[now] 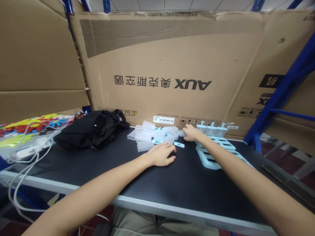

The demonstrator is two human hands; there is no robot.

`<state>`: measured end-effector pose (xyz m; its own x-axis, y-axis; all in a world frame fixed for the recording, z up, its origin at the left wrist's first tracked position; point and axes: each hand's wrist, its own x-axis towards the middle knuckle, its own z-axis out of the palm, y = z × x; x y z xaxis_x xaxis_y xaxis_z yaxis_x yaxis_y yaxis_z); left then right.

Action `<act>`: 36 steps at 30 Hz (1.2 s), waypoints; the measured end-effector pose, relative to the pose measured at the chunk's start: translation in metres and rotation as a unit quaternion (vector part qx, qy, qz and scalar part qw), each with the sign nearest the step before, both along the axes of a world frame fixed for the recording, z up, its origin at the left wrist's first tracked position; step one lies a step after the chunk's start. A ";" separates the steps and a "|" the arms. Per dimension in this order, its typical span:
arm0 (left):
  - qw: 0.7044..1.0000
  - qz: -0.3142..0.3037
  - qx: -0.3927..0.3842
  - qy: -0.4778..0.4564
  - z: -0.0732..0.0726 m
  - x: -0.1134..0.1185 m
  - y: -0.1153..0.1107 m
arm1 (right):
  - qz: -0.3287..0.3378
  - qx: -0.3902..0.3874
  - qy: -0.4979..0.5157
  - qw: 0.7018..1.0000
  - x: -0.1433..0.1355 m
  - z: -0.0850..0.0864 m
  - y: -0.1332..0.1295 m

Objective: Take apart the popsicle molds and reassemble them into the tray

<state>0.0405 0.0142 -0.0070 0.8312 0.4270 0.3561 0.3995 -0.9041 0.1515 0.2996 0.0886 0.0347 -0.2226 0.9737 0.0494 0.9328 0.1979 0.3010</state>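
A pile of clear plastic popsicle molds (pixel 144 136) lies on the black table, with light blue popsicle sticks mixed in. My left hand (pixel 162 154) rests on the table at the front of this pile, fingers loosely bent and thumb apart, holding nothing. One flat light blue stick (pixel 179 144) lies just beyond its fingertips. At the pile's right edge my right hand (pixel 191 132) has its fingers closed on a clear popsicle mold (pixel 182 133), partly hidden. Right of it, several molds with blue sticks (pixel 212 129) stand upright in a light blue slotted rack (pixel 209 160).
A black bag (pixel 91 129) lies on the left of the table (pixel 152 186). Beside it are white cables (pixel 36 160) and colourful packaged items (pixel 31 127). A large cardboard sheet (pixel 159 59) walls off the back. A blue metal post (pixel 283 88) slants up at the right.
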 end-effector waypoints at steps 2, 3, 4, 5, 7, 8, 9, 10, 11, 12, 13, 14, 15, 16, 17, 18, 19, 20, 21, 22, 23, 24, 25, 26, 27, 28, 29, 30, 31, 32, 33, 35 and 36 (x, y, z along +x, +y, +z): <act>1.000 0.003 0.006 0.005 0.001 0.000 0.000 | -0.002 -0.023 0.003 1.000 0.000 0.002 0.001; 1.000 0.002 0.012 0.010 0.002 0.000 -0.001 | -0.001 -0.035 0.005 0.999 -0.001 0.004 0.001; 1.000 0.001 0.019 0.017 0.003 -0.001 -0.001 | 0.000 -0.048 0.006 0.999 -0.001 0.006 0.000; 0.999 -0.001 0.027 0.025 0.003 -0.001 -0.002 | 0.000 -0.061 0.007 0.998 -0.002 0.008 0.000; 0.999 -0.001 0.038 0.039 0.004 0.000 -0.003 | -0.007 -0.085 0.008 0.996 -0.005 0.012 -0.001; 0.998 0.003 0.040 0.043 0.004 0.000 -0.004 | -0.013 -0.095 0.007 0.995 -0.006 0.015 -0.002; 0.998 0.010 0.042 0.044 0.004 0.001 -0.004 | -0.021 -0.105 0.008 0.994 -0.007 0.017 -0.002; 0.998 0.018 0.043 0.044 0.004 0.002 -0.005 | -0.029 -0.113 0.008 0.993 -0.008 0.020 -0.002; 0.998 0.025 0.045 0.043 0.003 0.004 -0.005 | -0.036 -0.119 0.009 0.992 -0.009 0.023 -0.003; 0.998 0.030 0.048 0.042 0.003 0.006 -0.005 | -0.041 -0.123 0.010 0.992 -0.010 0.027 -0.004; 0.997 0.033 0.052 0.042 0.002 0.008 -0.005 | -0.046 -0.124 0.011 0.991 -0.011 0.031 -0.005; 0.997 0.034 0.056 0.043 0.002 0.010 -0.005 | -0.049 -0.124 0.011 0.991 -0.012 0.036 -0.006; 0.997 0.033 0.060 0.045 0.002 0.012 -0.004 | -0.050 -0.122 0.012 0.991 -0.014 0.041 -0.007; 0.996 0.031 0.063 0.046 0.003 0.013 -0.004 | -0.051 -0.121 0.013 0.991 -0.016 0.046 -0.008; 0.996 0.028 0.065 0.047 0.003 0.015 -0.004 | -0.052 -0.122 0.015 0.991 -0.017 0.051 -0.009; 0.996 0.026 0.067 0.047 0.004 0.016 -0.005 | -0.053 -0.126 0.019 0.990 -0.019 0.055 -0.011; 0.996 0.023 0.069 0.045 0.005 0.016 -0.005 | -0.057 -0.133 0.022 0.989 -0.021 0.059 -0.013; 0.996 0.019 0.071 0.042 0.006 0.016 -0.006 | -0.063 -0.144 0.027 0.987 -0.023 0.062 -0.014; 0.996 0.015 0.073 0.038 0.007 0.016 -0.007 | -0.073 -0.158 0.031 0.984 -0.025 0.064 -0.016; 0.996 0.011 0.076 0.034 0.008 0.015 -0.007 | -0.084 -0.172 0.035 0.981 -0.026 0.065 -0.017; 0.996 0.007 0.078 0.031 0.008 0.015 -0.008 | -0.097 -0.183 0.039 0.977 -0.027 0.066 -0.018; 0.996 0.002 0.080 0.029 0.008 0.014 -0.008 | -0.109 -0.190 0.045 0.975 -0.028 0.067 -0.019; 0.996 -0.002 0.081 0.027 0.008 0.014 -0.008 | -0.121 -0.193 0.050 0.973 -0.029 0.068 -0.019; 0.996 -0.003 0.081 0.027 0.007 0.014 -0.008 | -0.129 -0.190 0.055 0.972 -0.030 0.069 -0.020; 0.996 -0.004 0.082 0.028 0.006 0.014 -0.007 | -0.134 -0.184 0.059 0.972 -0.030 0.070 -0.020; 0.996 -0.003 0.081 0.032 0.006 0.014 -0.007 | -0.136 -0.176 0.064 0.973 -0.030 0.071 -0.020; 0.996 -0.004 0.079 0.038 0.005 0.015 -0.006 | -0.137 -0.170 0.068 0.974 -0.029 0.072 -0.020; 0.996 -0.005 0.077 0.044 0.005 0.015 -0.006 | -0.136 -0.166 0.072 0.974 -0.029 0.073 -0.021; 0.996 -0.007 0.076 0.049 0.005 0.015 -0.006 | -0.135 -0.168 0.079 0.973 -0.029 0.073 -0.022; 0.996 -0.010 0.076 0.053 0.005 0.015 -0.006 | -0.137 -0.177 0.085 0.971 -0.029 0.072 -0.023; 0.995 -0.014 0.080 0.054 0.006 0.015 -0.006 | -0.140 -0.192 0.089 0.967 -0.030 0.071 -0.025; 0.994 -0.023 0.092 0.053 0.008 0.015 -0.007 | -0.142 -0.215 0.093 0.962 -0.033 0.067 -0.029; 0.994 -0.027 0.098 0.050 0.008 0.014 -0.008 | -0.140 -0.217 0.093 0.962 -0.035 0.064 -0.030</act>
<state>0.0548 0.0066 0.0009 0.8862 0.3112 0.3432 0.3540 -0.9328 -0.0682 0.2649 0.0585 0.0991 0.0255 0.9319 -0.3619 0.9975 -0.0001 0.0700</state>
